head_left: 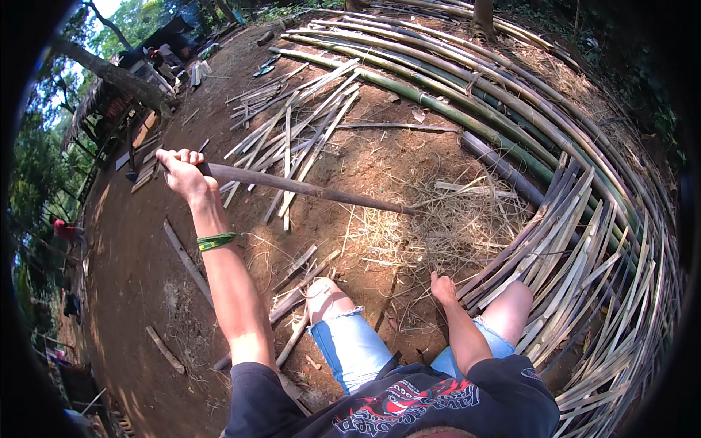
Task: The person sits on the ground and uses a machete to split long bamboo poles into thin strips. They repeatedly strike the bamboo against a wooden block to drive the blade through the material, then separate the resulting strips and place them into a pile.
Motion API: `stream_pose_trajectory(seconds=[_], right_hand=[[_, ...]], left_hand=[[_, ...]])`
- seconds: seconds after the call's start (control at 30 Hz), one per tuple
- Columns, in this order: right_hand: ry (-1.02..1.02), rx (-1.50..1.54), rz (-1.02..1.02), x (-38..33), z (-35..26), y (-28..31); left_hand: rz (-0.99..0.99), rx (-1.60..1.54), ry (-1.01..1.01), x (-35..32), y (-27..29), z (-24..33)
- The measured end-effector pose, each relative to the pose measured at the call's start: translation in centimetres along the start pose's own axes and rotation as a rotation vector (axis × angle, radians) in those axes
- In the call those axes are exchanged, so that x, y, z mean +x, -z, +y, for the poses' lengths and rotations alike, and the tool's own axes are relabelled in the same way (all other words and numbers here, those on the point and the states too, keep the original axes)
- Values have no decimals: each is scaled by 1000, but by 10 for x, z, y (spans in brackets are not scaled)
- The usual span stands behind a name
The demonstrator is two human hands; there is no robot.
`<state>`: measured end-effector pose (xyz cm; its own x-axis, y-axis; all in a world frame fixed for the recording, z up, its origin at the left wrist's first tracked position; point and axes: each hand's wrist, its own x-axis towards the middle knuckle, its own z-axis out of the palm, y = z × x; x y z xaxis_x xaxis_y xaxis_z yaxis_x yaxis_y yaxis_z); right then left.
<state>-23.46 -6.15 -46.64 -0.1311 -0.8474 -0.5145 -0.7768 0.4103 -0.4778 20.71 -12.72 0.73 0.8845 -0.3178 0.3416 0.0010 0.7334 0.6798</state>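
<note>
My left hand (184,174) is raised at the left, its fingers wrapped round one end of a long brown bamboo strip (307,190). The strip slants down to the right, its far end over a heap of pale bamboo shavings (438,230) on the ground. Low by my right knee, my right hand (442,287) is closed, close to the near edge of the shavings. What its fingers hold, if anything, is too small to make out. Beside it on the right lies a thick pile of split bamboo strips (562,255).
Long green and brown bamboo poles (438,102) lie across the far right. More cut strips (288,139) are scattered beyond my left hand. Short wood pieces (292,299) lie by my left knee. A tree trunk (120,80) and a thatched shelter (91,113) stand at the far left.
</note>
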Motion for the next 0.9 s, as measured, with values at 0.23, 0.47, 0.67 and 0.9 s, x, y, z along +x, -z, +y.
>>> stream_pose_trajectory(seconds=[0.23, 0.47, 0.67, 0.9], right_hand=[[-88, 75, -51, 20, 1, 7], [-8, -105, 114, 35, 24, -2], [-45, -36, -7, 10, -34, 0], [-204, 68, -25, 16, -5, 16]], left_hand=[[428, -79, -193, 23, 127, 63], [434, -165, -194, 135, 154, -33], [231, 647, 718, 83, 310, -218], [-749, 798, 1230, -196, 325, -191]])
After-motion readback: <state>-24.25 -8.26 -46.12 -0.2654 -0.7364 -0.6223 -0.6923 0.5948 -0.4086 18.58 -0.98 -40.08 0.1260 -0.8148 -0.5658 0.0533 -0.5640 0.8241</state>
